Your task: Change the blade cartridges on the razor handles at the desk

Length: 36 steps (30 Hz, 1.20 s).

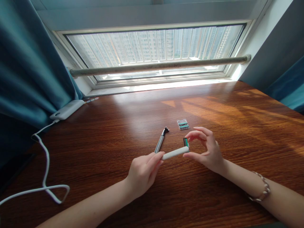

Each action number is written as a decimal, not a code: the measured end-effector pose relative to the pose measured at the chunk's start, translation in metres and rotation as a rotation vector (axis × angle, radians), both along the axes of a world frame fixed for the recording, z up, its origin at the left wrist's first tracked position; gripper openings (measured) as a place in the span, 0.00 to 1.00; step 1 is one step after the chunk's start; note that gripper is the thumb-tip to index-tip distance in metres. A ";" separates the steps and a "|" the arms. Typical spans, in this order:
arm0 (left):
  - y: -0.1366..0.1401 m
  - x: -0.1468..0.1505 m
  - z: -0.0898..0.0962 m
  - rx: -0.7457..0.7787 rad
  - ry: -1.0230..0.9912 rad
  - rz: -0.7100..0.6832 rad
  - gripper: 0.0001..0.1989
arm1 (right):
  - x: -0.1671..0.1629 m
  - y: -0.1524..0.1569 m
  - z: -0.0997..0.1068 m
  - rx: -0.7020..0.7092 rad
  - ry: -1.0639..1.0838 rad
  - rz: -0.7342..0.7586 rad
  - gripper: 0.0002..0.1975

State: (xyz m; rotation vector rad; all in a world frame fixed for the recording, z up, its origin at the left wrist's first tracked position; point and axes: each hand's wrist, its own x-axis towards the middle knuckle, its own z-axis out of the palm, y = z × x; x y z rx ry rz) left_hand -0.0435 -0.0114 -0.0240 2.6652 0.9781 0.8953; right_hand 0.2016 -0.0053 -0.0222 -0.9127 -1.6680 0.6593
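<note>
My left hand [144,171] is closed around one end of a slim white bar with a rounded tip [175,152]; its exact kind does not show. The bar's far tip reaches a black and green razor cartridge [186,142]. Thumb and fingers of my right hand [206,148] pinch this cartridge at its edges. Just beyond my left hand lies a silver razor handle [161,141] with a black connector end, its lower end passing behind my fingers. Farther back, a small clear case [182,124] holds black and green cartridges.
The brown wooden table [114,133] runs up to a window with a metal bar [161,66] across it. At the left, a white power bank-like box [67,110] with a white cable [47,161] lies beside the blue curtain [35,57].
</note>
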 end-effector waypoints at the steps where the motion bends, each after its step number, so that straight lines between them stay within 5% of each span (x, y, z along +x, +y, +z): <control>1: 0.000 0.000 0.000 0.011 0.021 -0.001 0.15 | 0.000 -0.001 -0.001 0.030 -0.031 0.006 0.40; 12: 0.003 0.003 -0.001 0.051 0.111 0.172 0.11 | 0.000 -0.001 0.000 0.066 -0.100 -0.137 0.37; 21: 0.002 0.004 0.000 0.044 0.128 0.124 0.11 | -0.001 -0.001 -0.001 0.057 -0.176 0.011 0.41; 29: 0.006 0.002 -0.001 0.045 0.137 0.225 0.11 | -0.001 0.000 -0.001 -0.012 -0.160 -0.070 0.40; 36: 0.003 0.003 0.001 0.028 0.145 0.144 0.12 | -0.003 -0.001 0.001 -0.021 -0.167 0.035 0.41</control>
